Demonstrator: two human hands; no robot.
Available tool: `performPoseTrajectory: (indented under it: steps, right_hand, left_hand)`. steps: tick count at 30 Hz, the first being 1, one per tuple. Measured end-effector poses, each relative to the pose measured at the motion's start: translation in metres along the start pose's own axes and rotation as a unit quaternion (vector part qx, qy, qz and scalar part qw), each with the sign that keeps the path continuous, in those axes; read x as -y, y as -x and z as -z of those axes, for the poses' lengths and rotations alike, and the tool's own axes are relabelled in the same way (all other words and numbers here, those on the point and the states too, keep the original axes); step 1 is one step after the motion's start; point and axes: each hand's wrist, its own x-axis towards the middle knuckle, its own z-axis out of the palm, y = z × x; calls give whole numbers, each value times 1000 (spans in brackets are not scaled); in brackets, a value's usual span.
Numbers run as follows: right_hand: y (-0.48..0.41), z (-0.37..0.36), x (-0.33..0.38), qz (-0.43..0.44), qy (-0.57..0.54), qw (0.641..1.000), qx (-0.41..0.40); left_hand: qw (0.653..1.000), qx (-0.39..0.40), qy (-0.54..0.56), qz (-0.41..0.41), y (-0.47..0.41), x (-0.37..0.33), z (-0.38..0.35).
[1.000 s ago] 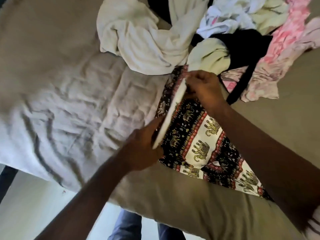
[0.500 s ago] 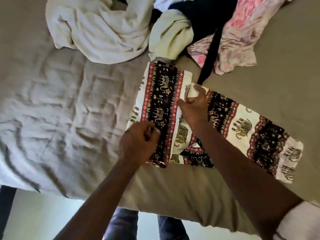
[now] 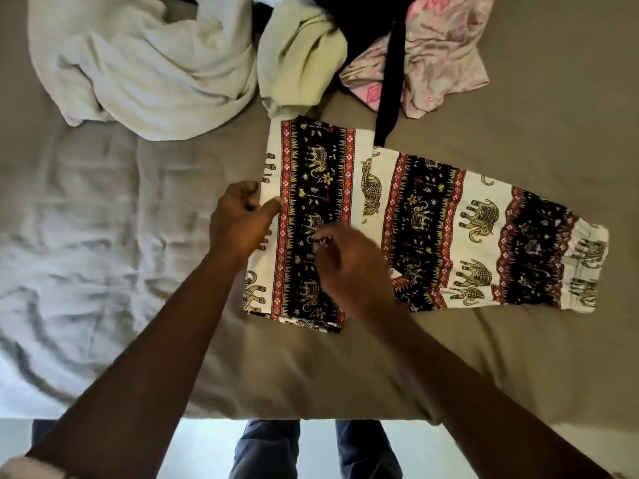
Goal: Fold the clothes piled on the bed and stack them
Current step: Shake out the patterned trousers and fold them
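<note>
A thin woven elephant-print garment [image 3: 432, 223] lies flat across the middle and right of the frame on the bed [image 3: 518, 368]. The bed is covered in a smooth olive-tan sheet. The garment's cream ground carries black bands, red diamond borders and gold elephants, and a gathered, ruffled hem sits at the far right. Its left part is folded over into a neat upright rectangle.

The left hand [image 3: 240, 221] is at that rectangle's left edge, thumb laid on the cream border and fingers curled beside it, pinching the edge. The right hand [image 3: 349, 262] is over the black band with its fingers bent. It is blurred, so I cannot tell whether it grips the cloth.

Along the top of the frame is the crumpled pile:
- a thick cream towel [image 3: 138, 63]
- a pale yellow-green knit [image 3: 301, 53]
- a black garment [image 3: 390, 84] trailing a strap
- a pink floral cloth [image 3: 446, 53]

A wrinkled grey-white quilt [image 3: 69, 219] fills the left.
</note>
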Motion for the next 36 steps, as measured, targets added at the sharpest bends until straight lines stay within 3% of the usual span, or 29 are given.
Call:
performPoseTrajectory:
  steps: [3, 9, 11, 14, 17, 19, 21, 26, 28, 29, 32, 34, 36]
  right_hand:
    - [7, -37, 29, -5, 26, 997, 75]
    - [-19, -92, 57, -129, 172, 976, 41]
    - [-18, -87, 58, -163, 86, 983, 16]
    - [0, -58, 59, -188, -177, 965, -40]
    - [26, -15, 47, -217, -366, 903, -58]
    - [43, 19, 31, -238, -499, 829, -88]
    - [58, 52, 11, -243, -554, 788, -115]
    - [73, 99, -59, -333, -523, 752, -225]
    - [73, 100, -87, -353, -478, 767, -242]
    - [74, 101, -96, -352, -448, 787, -237]
    - [83, 100, -107, -311, -304, 880, -190]
    - [87, 93, -103, -280, -225, 910, -207]
    - [88, 83, -100, -275, -98, 907, -304]
  left_hand:
    - [998, 19, 53, 22, -22, -18, 2]
    - [994, 103, 26, 23, -47, -40, 11]
    - [989, 146, 26, 23, -42, -52, 17]
    - [977, 214, 22, 6, -20, -87, 19]
    - [959, 277, 55, -18, 11, -125, 0]
    - [950, 304, 69, -29, 32, -146, -31]
    - [943, 326, 63, -25, 48, -160, -72]
    - [928, 370, 36, -31, 61, -163, -162]
    - [925, 376, 7, -61, 59, -156, -176]
    - [934, 343, -29, -99, 56, -150, -176]
    - [969, 137, -111, -176, 41, -118, -156]
    - [984, 67, -103, -133, 37, -94, -138]
    - [987, 82, -116, -73, 38, -76, -126]
